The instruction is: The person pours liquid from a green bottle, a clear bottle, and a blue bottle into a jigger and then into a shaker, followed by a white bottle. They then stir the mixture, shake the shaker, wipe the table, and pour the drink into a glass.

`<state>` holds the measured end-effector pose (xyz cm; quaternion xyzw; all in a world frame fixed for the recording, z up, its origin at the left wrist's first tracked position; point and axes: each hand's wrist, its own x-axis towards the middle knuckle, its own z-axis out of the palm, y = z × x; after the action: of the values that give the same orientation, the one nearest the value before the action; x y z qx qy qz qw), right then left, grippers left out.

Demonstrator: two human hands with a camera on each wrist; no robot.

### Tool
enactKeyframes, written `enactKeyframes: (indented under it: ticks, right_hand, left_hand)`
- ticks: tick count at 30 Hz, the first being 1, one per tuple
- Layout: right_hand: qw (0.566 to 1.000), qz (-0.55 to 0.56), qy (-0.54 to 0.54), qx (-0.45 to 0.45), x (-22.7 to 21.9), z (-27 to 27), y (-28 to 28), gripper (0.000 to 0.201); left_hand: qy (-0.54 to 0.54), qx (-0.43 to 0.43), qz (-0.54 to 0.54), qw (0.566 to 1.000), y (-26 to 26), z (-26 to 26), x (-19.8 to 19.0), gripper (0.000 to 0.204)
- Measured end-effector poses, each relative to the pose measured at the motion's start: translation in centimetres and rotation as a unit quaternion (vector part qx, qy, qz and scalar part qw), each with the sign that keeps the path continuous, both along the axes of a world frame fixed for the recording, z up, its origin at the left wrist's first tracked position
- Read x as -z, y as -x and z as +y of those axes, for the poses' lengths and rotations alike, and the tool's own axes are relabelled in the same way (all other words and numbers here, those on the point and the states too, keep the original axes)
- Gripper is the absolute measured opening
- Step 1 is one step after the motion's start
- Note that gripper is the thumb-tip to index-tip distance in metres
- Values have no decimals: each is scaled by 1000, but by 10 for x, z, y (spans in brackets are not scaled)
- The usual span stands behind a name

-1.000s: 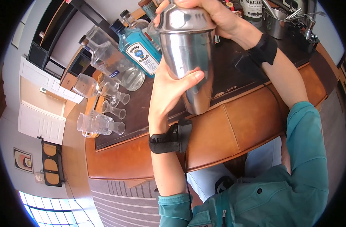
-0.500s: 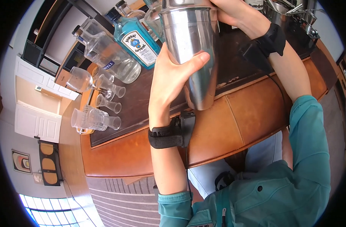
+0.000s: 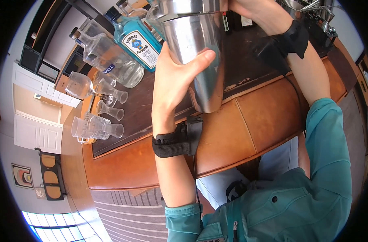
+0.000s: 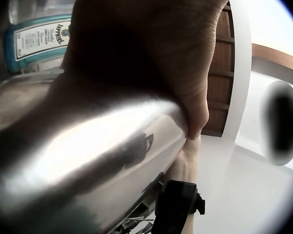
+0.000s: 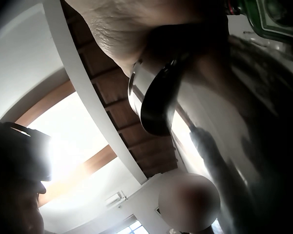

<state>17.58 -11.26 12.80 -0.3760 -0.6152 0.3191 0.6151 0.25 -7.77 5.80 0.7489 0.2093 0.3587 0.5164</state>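
A steel cocktail shaker (image 3: 194,44) stands out over the padded table edge in the head view, its top cut off by the frame. My left hand (image 3: 172,78) grips the body from the left, thumb across the near side. In the left wrist view, that hand (image 4: 146,48) darkens the shiny body (image 4: 102,141). My right hand (image 3: 254,12) is at the shaker's upper part, fingers mostly out of frame. From the right wrist, this hand (image 5: 141,24) holds the lid (image 5: 136,90), whose dark rim shows beneath it. A seam divides upper part from body.
Left of the shaker stand a blue gin bottle (image 3: 137,44) and a clear bottle (image 3: 115,60). Nearer the left edge are a stemmed glass (image 3: 80,84) and small glasses (image 3: 110,110). Metal bar tools (image 3: 327,22) stand at the far right. Leather padding (image 3: 228,129) edges the table.
The whole scene has shifted up and left in the head view. My right hand has moved up and to the right, its fingers slipping out of frame; my left hand keeps its grip.
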Motion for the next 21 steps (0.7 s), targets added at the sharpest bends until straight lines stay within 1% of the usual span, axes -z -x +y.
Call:
enactKeyframes:
  ticks: [3,4,5,7,8,11,12,15,17,19,21]
  right_hand:
    - [998,54,-22,33,-4,-1,-8,35]
    - [997,69,5,41,-7,-5,-4,33]
    - [997,69,5,41,-6,-2,-6,33]
    - [999,41,33,9,-6,1,-5,33]
    - [999,42,32,10,-6,1,-4,33]
    - [992,85,91,27,-5,-1,2,32]
    - [996,69,60,-7,0,3,0,31]
    - [997,54,44,-22,2,8,-4,32]
    - [997,51,45,-29,1,7,-3,33]
    - [997,48,45,-38,1,7,-3,34]
    - [997,28,41,-66,1,8,-4,36]
  left_hand:
    - [0,-6,-10,1000,2,2,-1,58]
    - [-13,-4,-10,1000,2,1,-2,58]
    - [-25,-2,-9,1000,2,1,-3,58]
    - [-25,1,-6,1000,1,2,-3,59]
    - [-25,3,-4,1000,1,3,-2,60]
    - [-14,15,-15,1000,0,2,-1,62]
    - [-14,16,-15,1000,0,1,-1,62]
    - [-10,16,-17,1000,-1,-1,1,65]
    - [11,24,-21,999,-1,-2,0,67]
    - [4,21,-12,1000,0,-1,-1,67]
    - [-3,17,-2,1000,0,0,-2,68]
